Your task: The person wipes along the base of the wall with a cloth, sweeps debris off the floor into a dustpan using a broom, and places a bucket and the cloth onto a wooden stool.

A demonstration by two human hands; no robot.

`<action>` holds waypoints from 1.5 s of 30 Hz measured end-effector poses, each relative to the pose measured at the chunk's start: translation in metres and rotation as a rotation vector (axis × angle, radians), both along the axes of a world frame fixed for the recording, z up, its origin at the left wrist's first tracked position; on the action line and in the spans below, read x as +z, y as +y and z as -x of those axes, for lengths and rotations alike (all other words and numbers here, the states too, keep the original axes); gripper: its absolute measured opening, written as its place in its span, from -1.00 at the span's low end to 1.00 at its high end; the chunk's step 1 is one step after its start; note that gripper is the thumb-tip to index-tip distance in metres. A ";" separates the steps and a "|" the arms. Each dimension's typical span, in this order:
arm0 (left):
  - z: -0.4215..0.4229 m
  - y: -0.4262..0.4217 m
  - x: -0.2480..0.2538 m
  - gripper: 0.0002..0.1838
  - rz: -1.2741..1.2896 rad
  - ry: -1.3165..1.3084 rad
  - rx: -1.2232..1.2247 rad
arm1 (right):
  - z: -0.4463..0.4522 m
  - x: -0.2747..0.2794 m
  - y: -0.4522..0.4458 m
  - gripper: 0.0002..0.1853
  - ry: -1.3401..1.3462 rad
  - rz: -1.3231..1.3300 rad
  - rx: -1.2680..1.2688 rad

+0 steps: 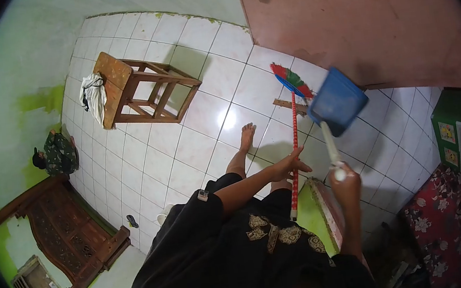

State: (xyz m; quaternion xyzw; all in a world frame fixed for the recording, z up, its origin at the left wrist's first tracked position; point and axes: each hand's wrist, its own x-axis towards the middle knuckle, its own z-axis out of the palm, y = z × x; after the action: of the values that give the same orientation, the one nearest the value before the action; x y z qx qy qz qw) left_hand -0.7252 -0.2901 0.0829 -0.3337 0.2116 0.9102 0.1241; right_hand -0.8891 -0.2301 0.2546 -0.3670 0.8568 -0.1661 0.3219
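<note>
nearest the lens, at six o'clock: one black shirt (198,256) with a patterned front. has two long-handled things in two hands, one apiece. with the left hand (288,166), at four o'clock, clasps one broom (295,125) by its red handle, with fingers bent loosely about it and some tips jutting past. points its red and green bristles toward half past one, just beside one blue dustpan (339,97) at half past two. with the right hand (346,183), farther out at four o'clock, grips the dustpan's pale handle, with fingers closed round it, though blurred. cannot tell pan on floor from pan held just above.

below the broom head, at two o'clock, one strip of wood (283,103) on white tiles (197,148). near the centre, one bare foot (247,136). toward half past ten, one wooden stool (113,75) bearing one white cloth (94,97). at nine, one other person (61,155) in camouflage, near one carved wooden panel (60,220). at eight, one dark sandal (132,221). at three, one green drawer unit (444,119) with four flower pictures in view. at four, near the rim, one red floral cloth (433,223).
</note>
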 end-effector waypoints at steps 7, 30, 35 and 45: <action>-0.020 -0.031 0.024 -0.24 -0.464 0.045 0.491 | -0.088 -0.083 -0.038 -0.63 0.093 0.118 0.429; -0.240 -0.103 -0.042 -0.61 0.044 -0.513 0.605 | -0.059 -0.124 0.097 -0.50 -0.129 -0.094 -0.045; -0.282 -0.102 -0.018 -0.54 0.236 -0.537 0.459 | -0.060 -0.075 0.096 -0.45 -0.270 -0.132 -0.032; -0.345 -0.081 0.002 -0.68 0.166 -0.491 0.653 | -0.117 -0.224 -0.062 -0.81 -1.655 0.061 -0.505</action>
State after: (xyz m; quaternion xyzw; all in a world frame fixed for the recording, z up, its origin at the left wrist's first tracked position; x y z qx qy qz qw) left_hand -0.3798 -0.3713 0.0848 -0.5992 0.1315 0.7751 -0.1516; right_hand -0.7725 -0.2925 0.0307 0.0647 0.3980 -0.4694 0.7856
